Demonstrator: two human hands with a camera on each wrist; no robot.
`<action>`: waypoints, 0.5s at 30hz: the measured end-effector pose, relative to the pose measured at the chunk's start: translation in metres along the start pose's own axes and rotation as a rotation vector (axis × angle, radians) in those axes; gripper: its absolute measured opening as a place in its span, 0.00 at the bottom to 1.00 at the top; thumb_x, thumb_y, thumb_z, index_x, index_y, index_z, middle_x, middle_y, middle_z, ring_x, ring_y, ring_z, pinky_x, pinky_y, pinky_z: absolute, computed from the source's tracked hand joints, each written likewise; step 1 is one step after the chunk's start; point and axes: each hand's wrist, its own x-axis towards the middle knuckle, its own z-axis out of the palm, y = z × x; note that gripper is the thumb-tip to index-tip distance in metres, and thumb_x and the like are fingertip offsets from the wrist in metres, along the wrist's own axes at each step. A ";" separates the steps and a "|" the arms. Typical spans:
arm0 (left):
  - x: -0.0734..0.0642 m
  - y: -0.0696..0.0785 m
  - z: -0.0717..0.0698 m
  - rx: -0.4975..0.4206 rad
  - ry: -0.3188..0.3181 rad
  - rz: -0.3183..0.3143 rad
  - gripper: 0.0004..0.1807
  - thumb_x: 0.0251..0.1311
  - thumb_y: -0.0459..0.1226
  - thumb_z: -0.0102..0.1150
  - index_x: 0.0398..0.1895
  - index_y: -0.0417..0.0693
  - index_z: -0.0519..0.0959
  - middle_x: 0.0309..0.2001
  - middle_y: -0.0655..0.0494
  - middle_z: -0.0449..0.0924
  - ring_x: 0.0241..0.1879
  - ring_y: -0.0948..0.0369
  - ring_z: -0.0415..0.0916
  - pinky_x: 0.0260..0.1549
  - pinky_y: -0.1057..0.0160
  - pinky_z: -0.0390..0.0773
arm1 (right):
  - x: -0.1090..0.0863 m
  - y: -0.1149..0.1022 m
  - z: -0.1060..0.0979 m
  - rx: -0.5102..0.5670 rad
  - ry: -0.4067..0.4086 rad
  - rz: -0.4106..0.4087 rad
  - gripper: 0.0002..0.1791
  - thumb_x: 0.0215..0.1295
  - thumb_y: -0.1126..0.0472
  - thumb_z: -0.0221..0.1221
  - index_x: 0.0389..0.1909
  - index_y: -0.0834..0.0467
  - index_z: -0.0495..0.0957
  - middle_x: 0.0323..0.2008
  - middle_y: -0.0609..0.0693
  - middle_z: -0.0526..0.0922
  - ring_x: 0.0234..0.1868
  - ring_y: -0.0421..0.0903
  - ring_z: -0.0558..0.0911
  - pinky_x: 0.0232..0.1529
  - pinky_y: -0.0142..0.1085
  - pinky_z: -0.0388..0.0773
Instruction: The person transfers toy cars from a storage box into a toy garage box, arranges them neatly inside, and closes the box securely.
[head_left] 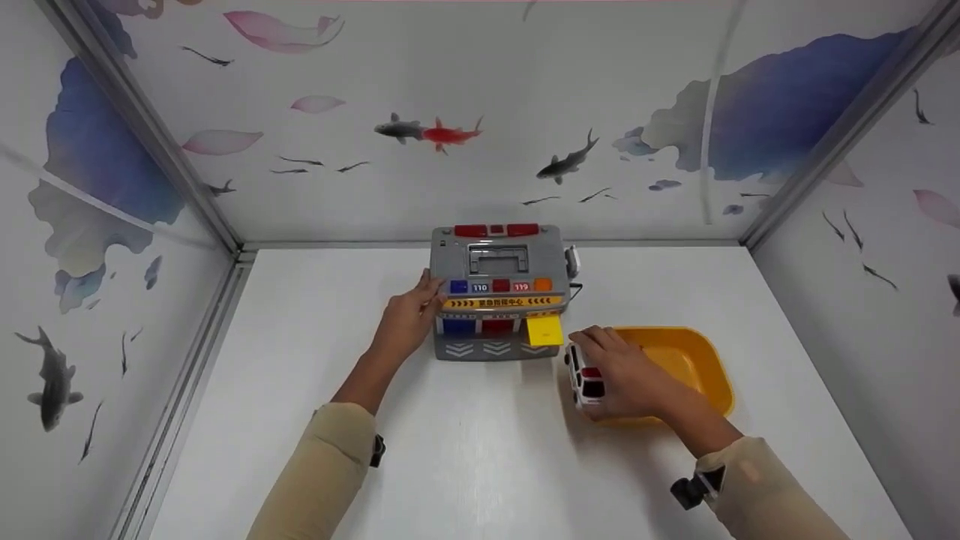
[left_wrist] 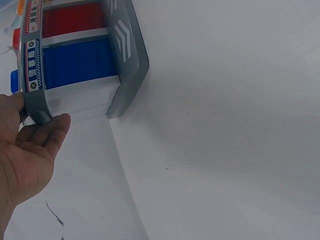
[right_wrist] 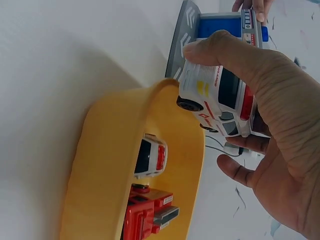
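A grey toy rescue station (head_left: 448, 259) stands near the back wall, with blue and red doors and a raised yellow flap (head_left: 545, 331) at its right bay. My left hand (head_left: 406, 321) grips the station's left edge; in the left wrist view the thumb lies on top and the fingers (left_wrist: 57, 131) curl under the roof's lip. In my right hand (head_left: 628, 376) is a white toy ambulance (right_wrist: 215, 92) with red stripes, held between thumb and fingers. It is at the left rim of the yellow tub (head_left: 720, 367), to the right of the station.
Inside the tub, the right wrist view shows a white toy car (right_wrist: 151, 157) and a red toy truck (right_wrist: 142, 220). A handset (head_left: 573, 261) hangs on the station's right side, and a dark cord shows below it. Printed panels wall in the white table (head_left: 465, 457).
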 end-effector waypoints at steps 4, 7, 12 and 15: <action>-0.001 0.000 0.001 0.010 0.000 0.001 0.29 0.87 0.53 0.51 0.84 0.56 0.71 0.88 0.48 0.56 0.80 0.48 0.72 0.78 0.47 0.76 | 0.000 -0.006 0.004 0.003 -0.020 0.009 0.63 0.51 0.43 0.86 0.85 0.51 0.63 0.79 0.53 0.70 0.73 0.54 0.73 0.74 0.59 0.81; -0.001 0.000 0.001 0.013 -0.002 -0.003 0.30 0.87 0.53 0.51 0.84 0.55 0.71 0.88 0.47 0.56 0.80 0.47 0.72 0.79 0.46 0.76 | -0.001 -0.009 0.007 0.003 -0.020 -0.010 0.62 0.52 0.43 0.85 0.84 0.53 0.64 0.79 0.55 0.70 0.73 0.55 0.72 0.76 0.60 0.79; 0.000 0.000 0.000 0.004 -0.006 -0.006 0.30 0.87 0.53 0.52 0.84 0.54 0.70 0.88 0.48 0.56 0.81 0.48 0.70 0.79 0.47 0.75 | -0.004 -0.014 0.011 -0.023 -0.007 -0.050 0.61 0.53 0.43 0.85 0.84 0.55 0.64 0.78 0.56 0.71 0.74 0.57 0.71 0.80 0.65 0.73; 0.000 0.000 0.000 -0.005 -0.004 -0.009 0.30 0.87 0.53 0.52 0.84 0.55 0.70 0.88 0.49 0.56 0.82 0.48 0.70 0.78 0.47 0.76 | -0.006 -0.019 0.013 -0.050 -0.020 -0.051 0.62 0.52 0.42 0.85 0.85 0.53 0.63 0.79 0.55 0.72 0.75 0.56 0.71 0.81 0.64 0.72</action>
